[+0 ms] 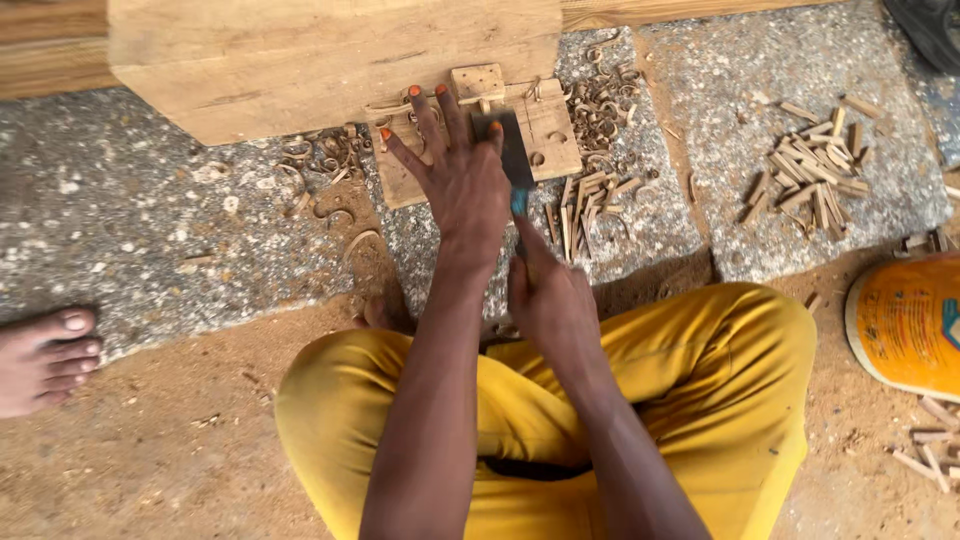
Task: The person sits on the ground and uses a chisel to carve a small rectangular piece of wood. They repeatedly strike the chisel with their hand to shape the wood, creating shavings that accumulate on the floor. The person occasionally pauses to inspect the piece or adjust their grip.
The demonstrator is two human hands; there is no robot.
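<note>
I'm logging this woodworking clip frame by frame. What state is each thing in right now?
Left hand: fingers spread, pressed flat on the blade.
Right hand: closed around the handle.
Flat blade tool: lying flat on the board, tip forward.
Small wooden board: flat on the stone, butted against the beam.
Large wooden beam: resting on the stone.
Wood shavings: curled, scattered.
Cut wooden sticks: piled loosely.
Orange lid: lying on the sandy ground.

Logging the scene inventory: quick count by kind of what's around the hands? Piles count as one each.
Hands: 2, left hand and right hand
Chisel: 1
Flat wooden board: 1
Large timber beam: 1
Piles of cut wood sticks: 2, a small pile and a larger pile
Orange container: 1
Total: 8
</note>
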